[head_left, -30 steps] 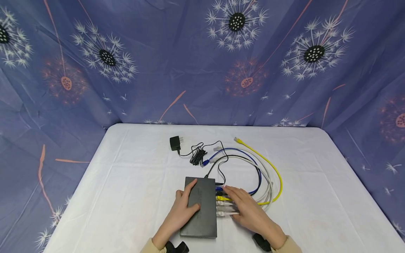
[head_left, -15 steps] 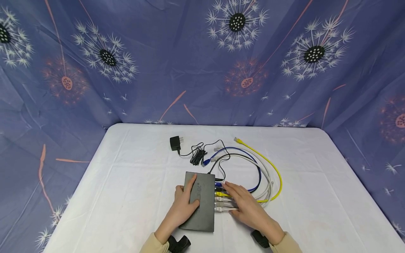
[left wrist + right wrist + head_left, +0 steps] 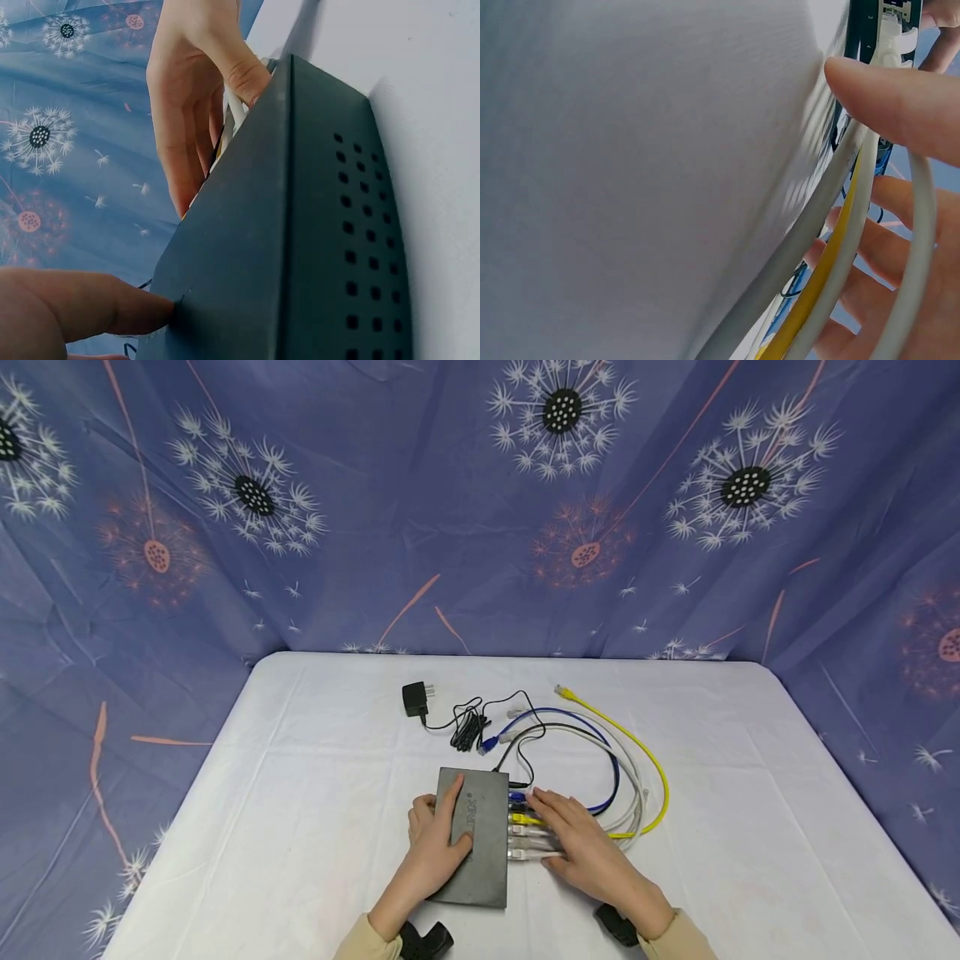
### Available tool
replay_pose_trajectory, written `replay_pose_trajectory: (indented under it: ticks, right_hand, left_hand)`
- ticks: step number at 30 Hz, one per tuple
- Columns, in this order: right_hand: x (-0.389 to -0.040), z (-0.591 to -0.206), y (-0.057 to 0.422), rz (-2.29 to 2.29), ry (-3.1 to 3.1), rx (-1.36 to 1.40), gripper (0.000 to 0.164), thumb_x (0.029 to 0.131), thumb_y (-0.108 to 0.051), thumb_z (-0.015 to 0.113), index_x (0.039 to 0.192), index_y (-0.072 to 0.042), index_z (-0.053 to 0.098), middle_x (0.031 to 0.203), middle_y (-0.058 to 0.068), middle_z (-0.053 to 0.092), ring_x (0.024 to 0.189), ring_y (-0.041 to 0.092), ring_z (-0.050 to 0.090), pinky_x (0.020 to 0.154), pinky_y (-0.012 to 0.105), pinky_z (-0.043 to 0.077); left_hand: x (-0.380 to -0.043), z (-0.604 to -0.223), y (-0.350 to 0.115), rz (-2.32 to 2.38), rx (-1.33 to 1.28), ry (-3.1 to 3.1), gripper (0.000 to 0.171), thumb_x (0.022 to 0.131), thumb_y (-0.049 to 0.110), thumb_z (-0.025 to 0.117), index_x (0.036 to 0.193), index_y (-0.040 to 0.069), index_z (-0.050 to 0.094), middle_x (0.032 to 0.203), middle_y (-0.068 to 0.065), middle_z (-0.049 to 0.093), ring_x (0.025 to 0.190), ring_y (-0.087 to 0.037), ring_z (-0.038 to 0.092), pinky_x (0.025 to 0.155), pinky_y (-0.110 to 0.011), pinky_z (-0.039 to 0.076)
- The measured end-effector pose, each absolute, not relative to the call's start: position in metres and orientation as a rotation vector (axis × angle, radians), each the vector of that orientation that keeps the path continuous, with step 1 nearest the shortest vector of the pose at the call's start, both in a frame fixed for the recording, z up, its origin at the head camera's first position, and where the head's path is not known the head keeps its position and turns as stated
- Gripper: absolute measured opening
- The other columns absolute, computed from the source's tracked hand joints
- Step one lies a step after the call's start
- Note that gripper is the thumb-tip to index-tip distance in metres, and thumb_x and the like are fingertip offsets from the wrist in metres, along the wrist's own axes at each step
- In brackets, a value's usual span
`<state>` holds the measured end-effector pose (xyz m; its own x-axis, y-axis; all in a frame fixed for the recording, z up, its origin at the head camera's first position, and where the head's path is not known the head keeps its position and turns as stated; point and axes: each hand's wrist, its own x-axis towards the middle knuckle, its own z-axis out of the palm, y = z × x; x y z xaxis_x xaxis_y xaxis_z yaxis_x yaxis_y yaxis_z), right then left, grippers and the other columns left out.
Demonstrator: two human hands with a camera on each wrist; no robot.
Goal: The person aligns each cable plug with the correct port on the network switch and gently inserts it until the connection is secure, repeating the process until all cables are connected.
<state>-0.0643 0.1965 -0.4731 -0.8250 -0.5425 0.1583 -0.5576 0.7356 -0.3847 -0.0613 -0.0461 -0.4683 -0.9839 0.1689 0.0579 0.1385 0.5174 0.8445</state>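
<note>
A dark grey network switch (image 3: pixel 483 868) lies on the white-covered table, its port side facing right. My left hand (image 3: pixel 431 852) grips its left side, with the thumb and a finger on top; other fingertips are hidden at its edge. A row of network cable plugs (image 3: pixel 519 832) in blue, black, yellow and white sits along the ports. My right hand (image 3: pixel 588 847) spans the network cables (image 3: pixel 817 285) beside these plugs. In the right wrist view the thumb (image 3: pixel 889 101) is on one side of the cables and the fingers are behind them.
Beyond the switch lies a black power adapter (image 3: pixel 415 699) with a bundled cord (image 3: pixel 469 729). Cables loop to the back right, ending in a yellow plug (image 3: pixel 564 692) and a blue plug (image 3: pixel 487 745). A blue dandelion-patterned curtain (image 3: pixel 420 527) hangs behind the table (image 3: pixel 315 760).
The switch has shifted slightly away from me with the plugs and both hands, and lettering now shows on its top. Over the last half second it has barely moved.
</note>
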Motion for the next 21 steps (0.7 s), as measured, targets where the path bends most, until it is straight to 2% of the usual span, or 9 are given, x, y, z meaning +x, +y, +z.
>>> replay_pose_trajectory:
  ticks: [7, 10, 15, 21]
  right_hand:
    - [-0.0638, -0.474, 0.1962, 0.639, -2.904, 0.914, 0.081, 0.073, -0.007, 0.081, 0.144, -0.003, 0.041, 0.143, 0.017, 0.042, 0.131, 0.033, 0.038, 0.106, 0.051, 0.027]
    - [-0.0631, -0.4732, 0.1962, 0.639, -2.913, 0.907, 0.081, 0.073, -0.007, 0.08, 0.144, -0.004, 0.041, 0.143, 0.017, 0.041, 0.132, 0.033, 0.037, 0.106, 0.051, 0.026]
    - [-0.0621, -0.4722, 0.197, 0.656, -2.928, 0.904, 0.081, 0.074, -0.01, 0.079, 0.145, -0.004, 0.04, 0.145, 0.018, 0.039, 0.133, 0.035, 0.035, 0.107, 0.052, 0.025]
    - [-0.0608, -0.4719, 0.2001, 0.666, -2.909, 0.921, 0.082, 0.079, -0.025, 0.078, 0.147, -0.006, 0.037, 0.147, 0.016, 0.038, 0.134, 0.039, 0.031, 0.106, 0.054, 0.023]
  left_hand:
    - [-0.0624, -0.4687, -0.0489, 1.504, 0.306, 2.736, 0.074, 0.078, -0.001, 0.066, 0.145, 0.001, 0.036, 0.111, -0.021, 0.031, 0.099, -0.032, 0.027, 0.077, -0.041, 0.03]
    - [-0.0626, -0.4696, -0.0501, 1.496, 0.324, 2.73, 0.074, 0.078, 0.0, 0.067, 0.146, 0.002, 0.035, 0.113, -0.022, 0.03, 0.1, -0.032, 0.027, 0.077, -0.041, 0.031]
    - [-0.0639, -0.4722, -0.0528, 1.456, 0.348, 2.766, 0.074, 0.078, 0.006, 0.067, 0.145, 0.001, 0.036, 0.13, -0.03, 0.026, 0.113, -0.039, 0.026, 0.085, -0.052, 0.03]
    - [-0.0652, -0.4751, -0.0558, 1.381, 0.413, 2.809, 0.073, 0.08, 0.009, 0.067, 0.145, -0.001, 0.037, 0.149, -0.03, 0.01, 0.134, -0.045, 0.009, 0.095, -0.064, 0.021]
